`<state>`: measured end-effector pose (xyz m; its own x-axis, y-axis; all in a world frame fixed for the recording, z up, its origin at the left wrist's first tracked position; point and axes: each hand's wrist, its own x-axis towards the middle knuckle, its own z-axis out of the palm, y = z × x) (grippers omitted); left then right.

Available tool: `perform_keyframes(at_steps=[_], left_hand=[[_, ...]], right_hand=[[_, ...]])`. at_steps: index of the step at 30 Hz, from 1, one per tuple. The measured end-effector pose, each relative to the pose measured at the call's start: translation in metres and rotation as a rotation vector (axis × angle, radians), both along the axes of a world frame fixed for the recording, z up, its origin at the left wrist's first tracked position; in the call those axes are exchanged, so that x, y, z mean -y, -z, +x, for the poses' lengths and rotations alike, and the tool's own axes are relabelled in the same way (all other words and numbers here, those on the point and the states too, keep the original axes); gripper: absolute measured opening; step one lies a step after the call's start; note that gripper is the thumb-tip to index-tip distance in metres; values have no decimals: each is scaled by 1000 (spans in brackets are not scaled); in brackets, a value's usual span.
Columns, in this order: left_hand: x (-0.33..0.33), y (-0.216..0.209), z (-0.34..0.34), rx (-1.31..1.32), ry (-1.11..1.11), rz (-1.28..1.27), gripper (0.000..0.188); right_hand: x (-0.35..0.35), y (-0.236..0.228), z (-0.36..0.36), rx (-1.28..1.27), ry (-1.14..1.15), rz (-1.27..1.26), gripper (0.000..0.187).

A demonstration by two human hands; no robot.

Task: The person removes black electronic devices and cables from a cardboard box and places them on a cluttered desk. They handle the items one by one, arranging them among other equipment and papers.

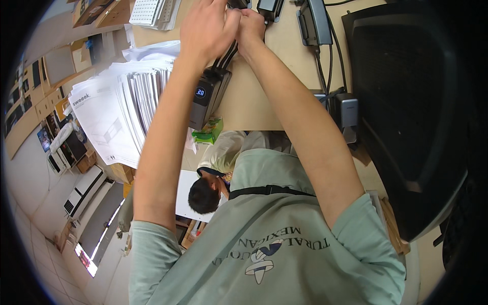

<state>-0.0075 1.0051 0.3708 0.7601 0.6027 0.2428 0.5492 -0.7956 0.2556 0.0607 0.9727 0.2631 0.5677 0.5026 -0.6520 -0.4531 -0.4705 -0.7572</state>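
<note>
Near the top edge, my left hand (211, 28) and my right hand (251, 29) meet with fingers curled and thumbs close together. A small dark object (239, 3) shows just beyond them, partly cut off by the frame. What my fingers grip is mostly hidden. Black cables (227, 55) run from beneath my hands to a dark grey power bank (207, 99) with a small lit display. My left forearm passes in front of part of the power bank.
Left of my arm leans a thick stack of papers (122, 96). A green packet (208, 132) lies at the desk edge (254, 119). Black adapters (313, 23) with cables stand at the right, beside a large black monitor (401, 101). Another person (204, 195) is below, beyond the desk edge.
</note>
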Motion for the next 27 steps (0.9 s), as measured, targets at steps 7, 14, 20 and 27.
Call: perform_keyframes(at_steps=[7,14,20,27], left_hand=[[-20,-2,10,-230,-61,-305,64],[-22,-3,13,-282,-65,-266,68],[-24,-5,14,-304,-30,-261,69],[-8,-15,6,-200,-74,-290,67]], right_hand=[[-5,26,-12,45,154,59,24],[-1,1,-3,94,-25,-2,26],[100,-69,-33,208,-201,225,30],[230,-157,41,1108,-778,88,66]])
